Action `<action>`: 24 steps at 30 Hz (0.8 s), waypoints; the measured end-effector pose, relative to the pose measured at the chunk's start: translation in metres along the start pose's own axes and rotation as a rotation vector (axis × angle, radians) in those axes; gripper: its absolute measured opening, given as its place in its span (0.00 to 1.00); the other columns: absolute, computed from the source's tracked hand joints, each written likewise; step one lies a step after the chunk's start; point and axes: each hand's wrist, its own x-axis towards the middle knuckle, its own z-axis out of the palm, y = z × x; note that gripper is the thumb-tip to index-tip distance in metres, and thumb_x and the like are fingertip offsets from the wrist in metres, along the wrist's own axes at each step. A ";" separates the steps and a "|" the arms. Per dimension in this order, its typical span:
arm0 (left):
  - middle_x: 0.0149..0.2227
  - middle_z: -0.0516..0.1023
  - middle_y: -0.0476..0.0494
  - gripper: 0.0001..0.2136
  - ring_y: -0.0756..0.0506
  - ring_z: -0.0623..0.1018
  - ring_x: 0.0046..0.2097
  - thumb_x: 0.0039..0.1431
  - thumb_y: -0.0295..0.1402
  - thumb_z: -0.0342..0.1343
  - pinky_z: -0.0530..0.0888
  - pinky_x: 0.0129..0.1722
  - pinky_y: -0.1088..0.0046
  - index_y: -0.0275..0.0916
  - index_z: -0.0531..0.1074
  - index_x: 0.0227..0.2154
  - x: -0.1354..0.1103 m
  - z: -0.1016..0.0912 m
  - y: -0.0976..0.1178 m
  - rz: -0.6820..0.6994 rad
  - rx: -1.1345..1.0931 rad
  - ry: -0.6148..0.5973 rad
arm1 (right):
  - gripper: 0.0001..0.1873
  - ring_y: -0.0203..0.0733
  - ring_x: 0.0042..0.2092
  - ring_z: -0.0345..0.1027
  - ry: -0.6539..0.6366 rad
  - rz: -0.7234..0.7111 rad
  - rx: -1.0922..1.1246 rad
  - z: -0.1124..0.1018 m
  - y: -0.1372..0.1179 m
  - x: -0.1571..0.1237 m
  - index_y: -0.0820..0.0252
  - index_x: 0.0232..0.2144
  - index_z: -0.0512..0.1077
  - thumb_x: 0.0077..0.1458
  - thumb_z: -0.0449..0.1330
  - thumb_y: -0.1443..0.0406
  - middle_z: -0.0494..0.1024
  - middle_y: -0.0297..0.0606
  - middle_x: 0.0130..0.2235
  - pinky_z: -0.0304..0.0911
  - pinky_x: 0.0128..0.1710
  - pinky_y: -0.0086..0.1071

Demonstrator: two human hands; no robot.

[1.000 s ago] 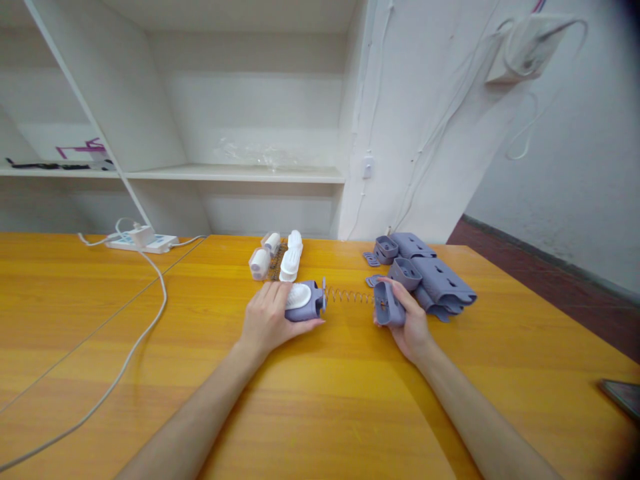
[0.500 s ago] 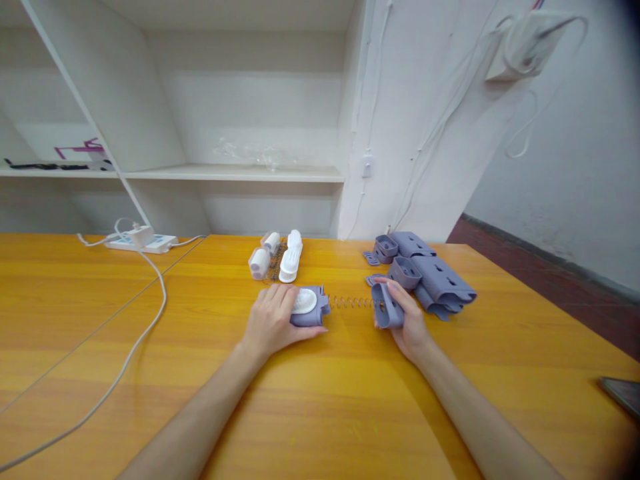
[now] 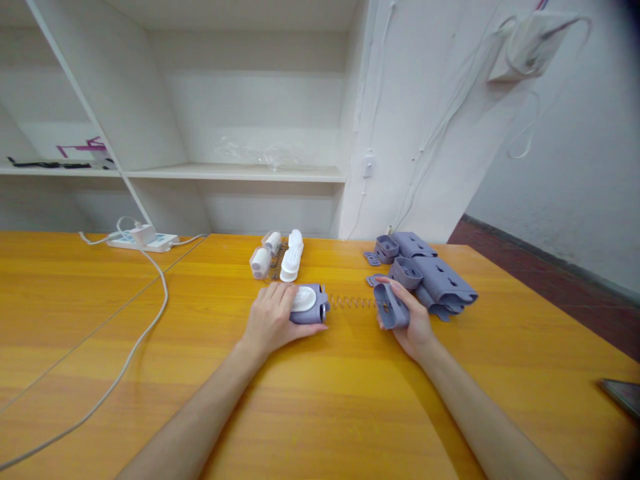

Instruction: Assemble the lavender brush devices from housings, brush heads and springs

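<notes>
My left hand point(image 3: 270, 320) is wrapped round a lavender housing with a white oval insert point(image 3: 307, 303), pressing it onto the wooden table point(image 3: 320, 400). A thin coil spring point(image 3: 353, 303) stretches from that housing to a lavender end cap point(image 3: 391, 306). My right hand point(image 3: 413, 323) grips this cap just above the table, fingers closed around it. Both hands sit near the table's middle, about a hand's width apart.
A heap of lavender housings and caps point(image 3: 430, 277) lies right behind my right hand. White plastic parts and springs point(image 3: 280, 260) sit behind my left hand. A power strip point(image 3: 143, 240) with a white cable point(image 3: 145, 327) lies far left. A dark flat object point(image 3: 623, 395) rests at the right edge.
My right hand shifted the cap a little to the right, stretching the spring slightly. My left hand and its housing stayed almost in place.
</notes>
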 end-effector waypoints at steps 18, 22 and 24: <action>0.35 0.73 0.37 0.30 0.39 0.72 0.39 0.44 0.60 0.53 0.68 0.38 0.63 0.34 0.67 0.36 0.001 -0.002 0.004 0.070 0.001 -0.020 | 0.19 0.34 0.21 0.61 0.023 -0.028 -0.130 0.007 0.004 -0.004 0.56 0.44 0.70 0.51 0.58 0.55 0.67 0.32 0.27 0.60 0.13 0.27; 0.35 0.72 0.38 0.30 0.39 0.71 0.38 0.44 0.60 0.52 0.68 0.37 0.63 0.35 0.67 0.35 0.001 -0.003 0.006 0.074 0.021 -0.032 | 0.19 0.35 0.22 0.61 0.032 -0.023 -0.201 0.010 0.006 -0.007 0.55 0.44 0.70 0.50 0.58 0.54 0.66 0.32 0.28 0.62 0.14 0.28; 0.35 0.72 0.37 0.30 0.39 0.71 0.38 0.44 0.60 0.52 0.68 0.37 0.63 0.35 0.67 0.35 0.001 -0.003 0.007 0.077 0.022 -0.038 | 0.19 0.35 0.22 0.60 0.035 -0.021 -0.236 0.012 0.006 -0.008 0.54 0.43 0.70 0.50 0.58 0.53 0.65 0.32 0.28 0.63 0.14 0.28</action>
